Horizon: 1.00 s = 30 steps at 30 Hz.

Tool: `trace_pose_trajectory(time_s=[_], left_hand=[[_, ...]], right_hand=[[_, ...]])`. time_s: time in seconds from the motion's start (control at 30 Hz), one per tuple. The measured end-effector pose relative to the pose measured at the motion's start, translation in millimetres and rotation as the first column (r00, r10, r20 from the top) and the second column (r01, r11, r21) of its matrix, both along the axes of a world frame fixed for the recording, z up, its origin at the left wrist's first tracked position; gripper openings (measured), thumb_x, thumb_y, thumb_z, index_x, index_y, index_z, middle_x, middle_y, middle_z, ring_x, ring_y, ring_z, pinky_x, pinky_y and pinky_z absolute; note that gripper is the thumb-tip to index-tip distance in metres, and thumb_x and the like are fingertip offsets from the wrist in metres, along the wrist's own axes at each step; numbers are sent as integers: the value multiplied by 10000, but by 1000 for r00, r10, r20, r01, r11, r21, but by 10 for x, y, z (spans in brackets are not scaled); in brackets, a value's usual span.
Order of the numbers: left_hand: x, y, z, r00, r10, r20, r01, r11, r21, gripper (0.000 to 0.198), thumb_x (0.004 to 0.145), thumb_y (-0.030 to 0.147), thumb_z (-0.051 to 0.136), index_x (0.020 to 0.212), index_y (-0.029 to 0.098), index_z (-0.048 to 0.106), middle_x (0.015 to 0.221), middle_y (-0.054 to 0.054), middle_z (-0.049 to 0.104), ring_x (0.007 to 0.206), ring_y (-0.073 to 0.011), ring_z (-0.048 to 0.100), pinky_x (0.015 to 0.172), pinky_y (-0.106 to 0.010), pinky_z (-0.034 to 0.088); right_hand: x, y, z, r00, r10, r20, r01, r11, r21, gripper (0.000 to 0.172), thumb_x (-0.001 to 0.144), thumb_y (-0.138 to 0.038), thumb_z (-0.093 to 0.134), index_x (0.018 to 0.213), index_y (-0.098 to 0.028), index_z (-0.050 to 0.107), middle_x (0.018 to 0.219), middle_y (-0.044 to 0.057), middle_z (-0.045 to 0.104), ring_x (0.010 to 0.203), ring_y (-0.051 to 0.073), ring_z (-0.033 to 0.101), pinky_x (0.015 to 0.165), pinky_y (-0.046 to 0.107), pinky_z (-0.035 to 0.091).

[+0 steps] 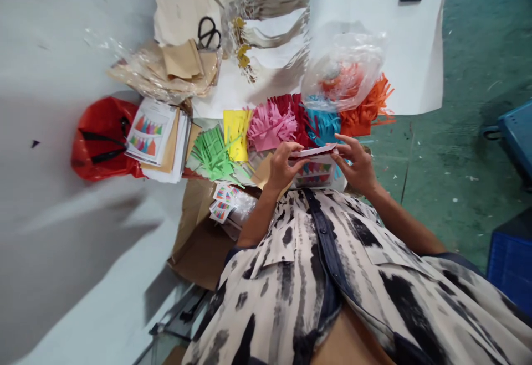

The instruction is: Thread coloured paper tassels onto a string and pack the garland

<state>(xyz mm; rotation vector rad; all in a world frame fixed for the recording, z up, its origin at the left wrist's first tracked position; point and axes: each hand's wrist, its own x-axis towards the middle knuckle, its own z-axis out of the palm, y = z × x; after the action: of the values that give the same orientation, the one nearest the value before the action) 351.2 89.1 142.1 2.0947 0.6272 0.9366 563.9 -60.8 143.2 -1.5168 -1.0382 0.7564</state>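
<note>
My left hand (283, 164) and my right hand (357, 161) both grip a flat white printed card (312, 152) held level in front of my chest, fingers curled round its two ends. Under the card lies a stack of printed sheets (312, 175) with coloured triangle patterns. Just beyond my hands lie bundles of fringed paper: green (213, 154), yellow (235, 130), pink (270, 125), dark red (293, 104), blue (322, 124) and orange (366, 107).
A clear plastic bag (343, 66) rests on the orange fringe. Black scissors (209, 32) lie on brown paper at the back. A stack of printed cards (154, 135) sits beside a red bag (102, 138). Blue crates (515, 132) stand at the right on the green floor.
</note>
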Motion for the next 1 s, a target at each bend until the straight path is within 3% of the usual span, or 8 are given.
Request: trace_pose_trajectory(time_s=[0.13, 0.23, 0.33, 0.57, 0.77, 1.0], left_hand=[[-36, 15, -99, 993, -94, -70, 94, 996, -2, 398, 1002, 474, 777, 1335, 257, 780, 1154, -76, 723, 1080, -197, 704, 974, -321, 584], [-46, 16, -157, 988, -120, -102, 121, 993, -1, 360, 1006, 472, 769, 1311, 290, 827, 1092, -68, 683, 1029, -181, 680, 936, -308, 587], [-38, 13, -173, 985, -150, -87, 148, 989, -22, 352, 995, 468, 784, 1297, 295, 839, 1101, -72, 684, 1034, -184, 679, 937, -325, 599], [-5, -2, -136, 974, -227, -13, 224, 968, -117, 389, 985, 451, 807, 1335, 279, 818, 1163, -89, 743, 1099, -190, 719, 978, -338, 603], [22, -35, -186, 973, -230, 33, 232, 966, -115, 362, 972, 414, 827, 1308, 280, 833, 1147, -83, 743, 1075, -178, 719, 967, -325, 604], [36, -36, -311, 966, -248, 74, 255, 961, -110, 331, 968, 416, 832, 1287, 332, 844, 1134, -75, 754, 1059, -169, 728, 939, -318, 618]], right_hand=[[16, -38, 39, 1000, 27, -13, -27, 1000, -2, 407, 983, -398, 826, 1366, -329, 705, 1278, 29, 829, 1104, 206, 821, 982, 358, 698], [41, -50, 72, 1000, 21, -14, -21, 999, -50, 248, 979, -450, 818, 1147, -277, 760, 1232, 52, 837, 1070, 224, 825, 973, 391, 702], [71, -59, 97, 999, 18, -47, -22, 996, -91, 269, 970, -518, 809, 1045, -263, 764, 1187, 65, 847, 1048, 245, 831, 967, 418, 707], [141, -88, 84, 993, 19, -118, -36, 990, -137, 298, 979, -509, 807, 1160, -272, 808, 1136, 59, 850, 1013, 247, 829, 968, 431, 686], [164, -117, 75, 990, -25, -135, 7, 991, -135, 286, 922, -526, 863, 1016, -257, 856, 1045, 57, 857, 936, 238, 815, 913, 411, 692], [409, -157, 141, 982, 186, -12, -186, 971, -151, 301, 954, -556, 825, 1073, -287, 887, 1100, 47, 871, 950, 242, 832, 850, 379, 706]])
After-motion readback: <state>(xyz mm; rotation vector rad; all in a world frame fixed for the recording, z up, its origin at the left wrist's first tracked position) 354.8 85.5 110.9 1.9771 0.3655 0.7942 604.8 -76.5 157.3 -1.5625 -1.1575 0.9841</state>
